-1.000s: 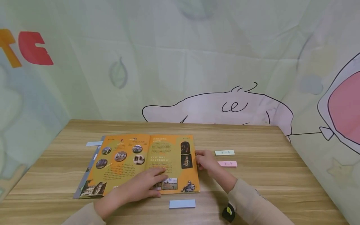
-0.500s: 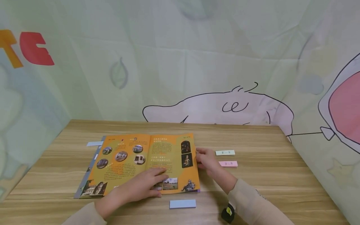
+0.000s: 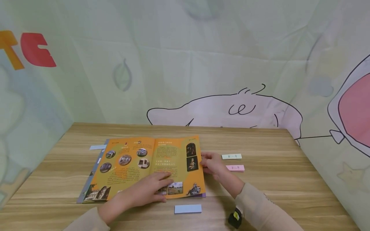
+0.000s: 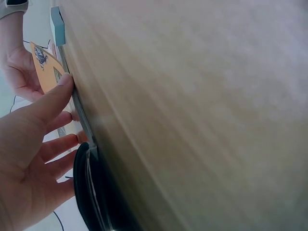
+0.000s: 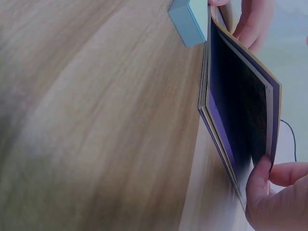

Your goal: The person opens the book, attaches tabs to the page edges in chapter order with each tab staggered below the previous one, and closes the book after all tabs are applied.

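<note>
An open picture book (image 3: 127, 175) with orange and olive pages lies on the table. My left hand (image 3: 145, 190) rests with spread fingers on the lower middle of the spread, its thumb near the bottom edge. At the outer right edge my right hand (image 3: 213, 164) pinches a page. The right wrist view shows the lifted page (image 5: 275, 108) tilted up between thumb and index finger, a dark purple page (image 5: 224, 115) facing it below. A blue sticky-note pad (image 3: 188, 209) lies just in front of the book.
A green labelled note pad (image 3: 231, 157) and a pink one (image 3: 235, 168) lie right of the right hand. A pale blue tab (image 3: 98, 147) sticks out from the book's left edge. A black item with a yellow mark (image 3: 235, 218) sits by the right sleeve.
The right page's outer edge has risen slightly with my right hand, and a purple strip now shows beneath its lower corner. My left hand stays in place.
</note>
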`<state>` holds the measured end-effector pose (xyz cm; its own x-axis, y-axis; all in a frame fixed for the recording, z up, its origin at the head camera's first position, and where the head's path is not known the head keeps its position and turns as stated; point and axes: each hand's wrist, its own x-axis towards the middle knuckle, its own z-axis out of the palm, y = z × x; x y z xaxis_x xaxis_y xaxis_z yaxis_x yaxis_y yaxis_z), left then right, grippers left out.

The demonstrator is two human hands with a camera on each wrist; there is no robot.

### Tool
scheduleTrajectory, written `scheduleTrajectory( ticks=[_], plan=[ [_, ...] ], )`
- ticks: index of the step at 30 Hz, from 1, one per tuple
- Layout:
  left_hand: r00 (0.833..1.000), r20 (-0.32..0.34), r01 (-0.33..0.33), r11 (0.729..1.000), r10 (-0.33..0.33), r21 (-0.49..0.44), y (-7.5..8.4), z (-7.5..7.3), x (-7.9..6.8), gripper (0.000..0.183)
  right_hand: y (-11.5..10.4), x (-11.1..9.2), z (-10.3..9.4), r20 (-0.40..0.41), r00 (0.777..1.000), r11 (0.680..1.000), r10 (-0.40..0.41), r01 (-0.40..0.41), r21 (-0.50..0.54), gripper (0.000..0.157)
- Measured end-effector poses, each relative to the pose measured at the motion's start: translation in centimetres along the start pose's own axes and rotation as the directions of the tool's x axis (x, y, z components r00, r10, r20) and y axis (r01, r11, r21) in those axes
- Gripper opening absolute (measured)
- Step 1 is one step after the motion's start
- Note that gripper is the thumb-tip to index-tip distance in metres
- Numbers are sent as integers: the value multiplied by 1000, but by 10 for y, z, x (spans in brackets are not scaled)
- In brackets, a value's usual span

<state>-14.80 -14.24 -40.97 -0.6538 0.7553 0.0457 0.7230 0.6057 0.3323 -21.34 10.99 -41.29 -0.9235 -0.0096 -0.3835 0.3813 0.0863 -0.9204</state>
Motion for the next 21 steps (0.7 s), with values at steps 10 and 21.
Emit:
scheduleTrajectory(
  ticks=[10,21],
  plan=[
    [1000,-9,12,997,-13,-81,1,-2,1,55,-6,-5,0,20,998,998,-58,58,20,43],
    [995,36,103,930,-97,-352,9,-1,25,53,-12,-9,5,109,985,986,-137,146,-86,44]
  ],
)
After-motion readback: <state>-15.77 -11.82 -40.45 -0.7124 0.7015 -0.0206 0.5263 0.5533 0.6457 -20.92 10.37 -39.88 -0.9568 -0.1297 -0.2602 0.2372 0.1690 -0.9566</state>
